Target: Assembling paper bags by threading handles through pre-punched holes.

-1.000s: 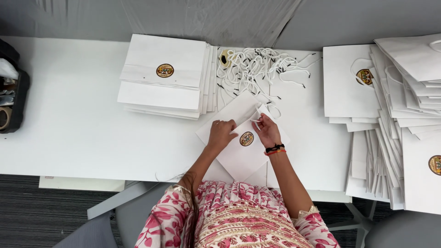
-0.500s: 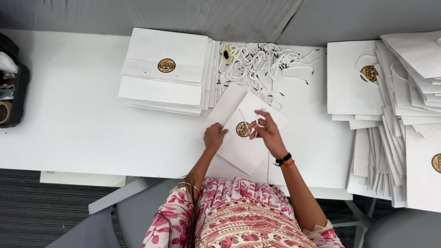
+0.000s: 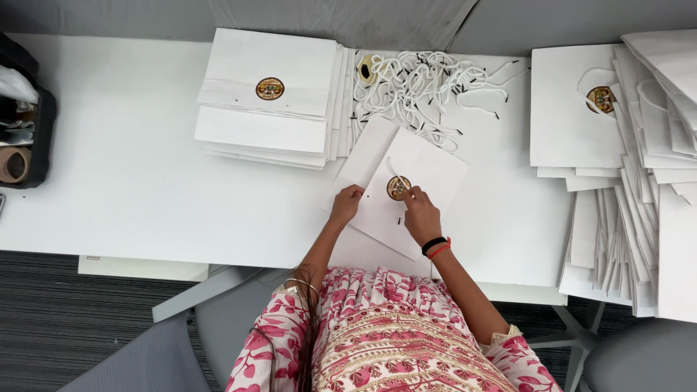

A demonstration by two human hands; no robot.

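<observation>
Right hand slid down beside flat paper bag's round emblem.

I sit at a wide white table lit evenly from above. Beyond its far edge hangs a grey partition. Under me runs dark grey ribbed carpet, with grey chairs to either side of my seat.
</observation>
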